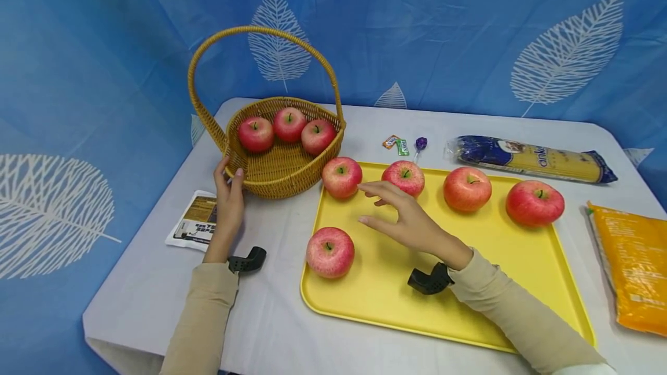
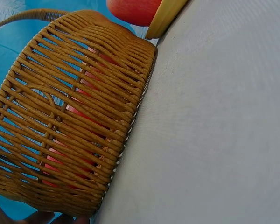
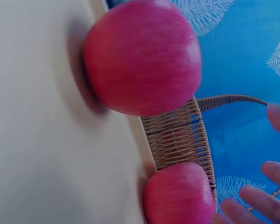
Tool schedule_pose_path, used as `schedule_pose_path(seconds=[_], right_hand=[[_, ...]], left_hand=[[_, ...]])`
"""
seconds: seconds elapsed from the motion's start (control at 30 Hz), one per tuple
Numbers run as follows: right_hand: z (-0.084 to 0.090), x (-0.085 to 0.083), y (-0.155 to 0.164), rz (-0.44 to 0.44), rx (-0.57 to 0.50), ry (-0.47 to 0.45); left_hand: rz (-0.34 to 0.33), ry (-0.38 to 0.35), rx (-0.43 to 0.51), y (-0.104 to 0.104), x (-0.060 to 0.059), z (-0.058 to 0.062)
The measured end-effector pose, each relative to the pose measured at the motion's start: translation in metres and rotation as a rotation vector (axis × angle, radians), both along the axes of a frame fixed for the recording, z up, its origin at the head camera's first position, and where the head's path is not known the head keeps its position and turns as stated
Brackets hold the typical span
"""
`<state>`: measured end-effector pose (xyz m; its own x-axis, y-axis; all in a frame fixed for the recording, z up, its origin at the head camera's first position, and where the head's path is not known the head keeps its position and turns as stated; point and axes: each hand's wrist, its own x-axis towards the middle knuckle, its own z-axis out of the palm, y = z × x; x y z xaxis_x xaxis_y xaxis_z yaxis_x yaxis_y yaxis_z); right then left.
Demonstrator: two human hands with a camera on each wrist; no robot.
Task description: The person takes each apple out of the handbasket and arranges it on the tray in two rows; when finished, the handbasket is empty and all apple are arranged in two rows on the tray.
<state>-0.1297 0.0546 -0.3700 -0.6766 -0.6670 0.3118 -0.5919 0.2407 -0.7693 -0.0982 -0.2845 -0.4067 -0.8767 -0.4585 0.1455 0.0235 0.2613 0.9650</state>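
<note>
A wicker basket (image 1: 281,184) with a tall arched handle stands at the back left, three red apples (image 1: 290,124) inside it. My left hand (image 1: 229,201) holds the basket's near left side; in the left wrist view its fingertips (image 2: 60,218) show at the woven wall. Over the yellow tray (image 1: 417,305), my right hand (image 1: 403,219) is held with fingers spread and nothing in it. Its fingertips come close to an apple (image 1: 341,177) at the tray's back left corner and overlap another apple (image 1: 403,177). Several apples lie on the tray, one (image 1: 330,252) towards its front left.
Behind the tray lie two small candies (image 1: 402,147), a purple lollipop (image 1: 421,143) and a long bag of pasta (image 1: 531,160). An orange packet (image 1: 636,268) lies to the right. A white and brown pouch (image 1: 195,221) is beside the left forearm. A blue curtain (image 1: 396,28) hangs behind.
</note>
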Motion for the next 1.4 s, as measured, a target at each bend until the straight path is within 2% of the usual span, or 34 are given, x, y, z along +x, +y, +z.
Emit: schedule_pose_path(seconds=[0.23,0.33,0.5,0.7,0.87,1.17,1.4], right_hand=[[0.019,-0.013,-0.015,-0.183,0.033,-0.050],[0.029,-0.021,-0.025,-0.214,0.053,-0.089],[0.041,-0.038,-0.046,-0.211,0.103,-0.103],[0.046,-0.059,-0.074,-0.223,0.183,-0.127],[0.047,-0.075,-0.096,-0.212,0.183,-0.116],[0.044,-0.100,-0.131,-0.214,0.165,-0.059],[0.046,-0.111,-0.151,-0.164,0.220,-0.053]], left_hand=[[0.002,0.008,-0.017,0.000,-0.001,0.002],[-0.001,0.006,-0.016,0.000,-0.001,0.002],[-0.012,0.014,-0.001,0.001,-0.001,0.003],[-0.014,0.015,0.011,0.002,-0.001,0.004],[-0.008,0.002,0.021,0.000,-0.001,0.004],[-0.025,-0.002,0.031,0.014,0.009,0.023],[-0.018,-0.015,0.025,0.017,0.012,0.026]])
